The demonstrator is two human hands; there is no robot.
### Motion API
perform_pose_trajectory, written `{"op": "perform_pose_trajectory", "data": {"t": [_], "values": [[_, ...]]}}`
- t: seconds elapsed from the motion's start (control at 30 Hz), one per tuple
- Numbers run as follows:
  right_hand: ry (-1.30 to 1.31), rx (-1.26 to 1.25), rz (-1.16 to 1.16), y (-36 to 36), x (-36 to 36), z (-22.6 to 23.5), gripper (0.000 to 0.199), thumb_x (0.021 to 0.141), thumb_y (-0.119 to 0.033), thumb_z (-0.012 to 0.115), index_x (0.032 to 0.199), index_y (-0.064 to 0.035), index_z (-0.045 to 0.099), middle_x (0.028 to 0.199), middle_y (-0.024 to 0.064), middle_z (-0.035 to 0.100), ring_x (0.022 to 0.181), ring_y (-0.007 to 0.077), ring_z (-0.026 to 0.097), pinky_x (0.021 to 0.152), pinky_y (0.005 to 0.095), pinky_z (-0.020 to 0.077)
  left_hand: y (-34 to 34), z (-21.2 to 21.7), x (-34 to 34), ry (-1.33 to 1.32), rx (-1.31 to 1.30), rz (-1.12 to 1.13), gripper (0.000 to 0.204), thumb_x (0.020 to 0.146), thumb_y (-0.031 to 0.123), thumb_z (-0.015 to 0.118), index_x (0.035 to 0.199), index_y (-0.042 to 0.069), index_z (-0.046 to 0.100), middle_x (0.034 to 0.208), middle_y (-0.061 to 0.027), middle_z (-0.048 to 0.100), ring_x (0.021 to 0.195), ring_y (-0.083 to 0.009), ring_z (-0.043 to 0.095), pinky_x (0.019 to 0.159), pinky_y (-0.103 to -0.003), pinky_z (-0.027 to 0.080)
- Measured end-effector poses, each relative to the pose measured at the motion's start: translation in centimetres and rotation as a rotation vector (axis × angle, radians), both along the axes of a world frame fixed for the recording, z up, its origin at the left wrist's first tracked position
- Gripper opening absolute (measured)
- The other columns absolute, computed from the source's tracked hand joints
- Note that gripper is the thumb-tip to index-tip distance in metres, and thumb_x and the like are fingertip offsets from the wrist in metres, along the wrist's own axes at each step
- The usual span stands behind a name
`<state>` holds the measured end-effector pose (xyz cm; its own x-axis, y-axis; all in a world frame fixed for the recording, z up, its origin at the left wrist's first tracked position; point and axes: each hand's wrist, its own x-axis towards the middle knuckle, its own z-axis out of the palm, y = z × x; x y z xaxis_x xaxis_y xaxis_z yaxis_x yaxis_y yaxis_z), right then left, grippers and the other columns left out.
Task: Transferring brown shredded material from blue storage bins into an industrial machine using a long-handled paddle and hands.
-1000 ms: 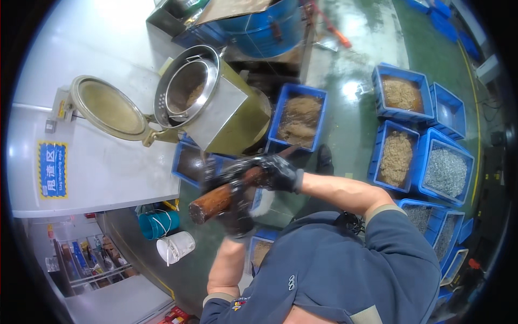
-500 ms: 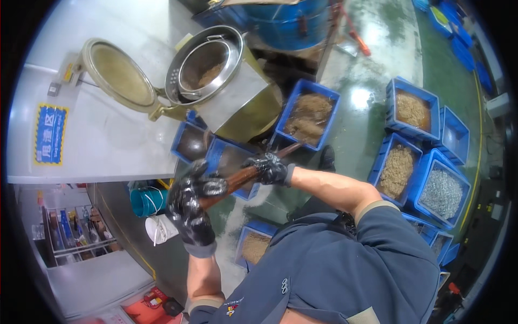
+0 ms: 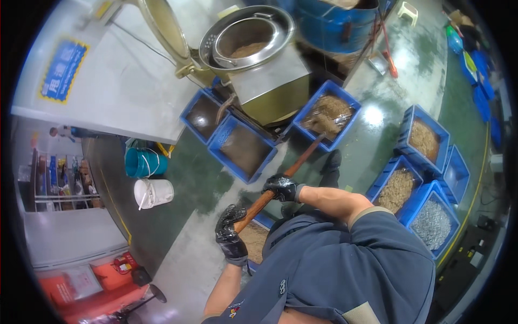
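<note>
Drawn closer to the torso since the earlier frame have been the near end of the wooden handle [image 3: 256,209] and the left hand [image 3: 231,236]. A pale emblem [image 3: 283,287] is borne on the shirt [image 3: 345,259]. Left-hand fingers are partly curled at that end; full closure cannot be confirmed. Farther along, the handle is gripped by the right hand [image 3: 281,188], fingers wrapped. Its long axis is directed near left to far right, toward a blue bin [image 3: 346,128] of brown sludge [image 3: 326,113]. Far left, white characters are carried on a yellow-edged blue sign [image 3: 63,71].

Floor [image 3: 189,181] passable left — bins [image 3: 456,174] crowd right
</note>
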<state>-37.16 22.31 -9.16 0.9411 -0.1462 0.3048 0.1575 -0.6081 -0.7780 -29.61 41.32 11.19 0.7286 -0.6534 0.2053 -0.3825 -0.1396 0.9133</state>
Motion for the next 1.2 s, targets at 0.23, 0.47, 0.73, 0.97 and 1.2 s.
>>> {"op": "perform_pose_trajectory", "data": {"t": [0.23,0.47,0.73,0.97,1.2], "values": [[-0.067,0.005,-0.028,-1.2,-1.0,1.6,0.023,0.067,-0.018,0.070,0.089,-0.0162,0.062,0.081,0.0092,0.061,0.079,0.0332,0.061,0.068,0.0436,0.0483,0.1,-0.9,-0.4,0.015,0.023,-0.069,0.057,0.096,0.044,0.040,0.112,-0.009,0.056,0.092,-0.0164,0.068,0.095,-0.0269,0.063,0.095,-0.042,0.043],[-0.100,0.048,-0.071,-4.9,-1.0,4.0,0.023,0.068,-0.014,0.068,0.091,-0.0154,0.064,0.085,0.0097,0.063,0.082,0.0323,0.061,0.071,0.0427,0.0491,-5.7,2.7,0.3,-0.117,-0.052,-0.155,0.048,0.096,0.034,0.040,0.101,-0.009,0.061,0.090,-0.0168,0.067,0.091,-0.0267,0.063,0.098,-0.044,0.042],[-0.138,0.096,-0.082,-7.2,-2.3,5.6,0.022,0.068,-0.012,0.068,0.090,-0.0134,0.067,0.084,0.0090,0.066,0.081,0.0306,0.063,0.073,0.0405,0.0492,-8.3,3.5,-0.5,-0.072,-0.134,-0.268,0.039,0.095,0.024,0.043,0.104,-0.010,0.060,0.092,-0.0164,0.067,0.090,-0.0257,0.063,0.098,-0.043,0.042],[-0.145,0.095,-0.079,-7.3,-2.4,6.3,0.024,0.066,-0.012,0.068,0.090,-0.0116,0.067,0.084,0.0092,0.066,0.082,0.0304,0.063,0.074,0.0407,0.0492,-7.8,2.8,-0.7,0.059,-0.137,-0.257,0.041,0.096,0.025,0.044,0.114,-0.010,0.054,0.093,-0.0156,0.067,0.091,-0.0238,0.063,0.093,-0.040,0.044],[-0.142,0.092,-0.110,-6.9,-2.4,7.3,0.023,0.066,-0.012,0.070,0.089,-0.0114,0.067,0.085,0.0089,0.066,0.082,0.0298,0.063,0.075,0.0399,0.0498,-7.5,2.9,-0.7,0.196,-0.148,-0.263,0.047,0.096,0.039,0.047,0.099,-0.004,0.066,0.098,-0.0137,0.068,0.105,-0.0303,0.061,0.100,-0.045,0.041]]}}
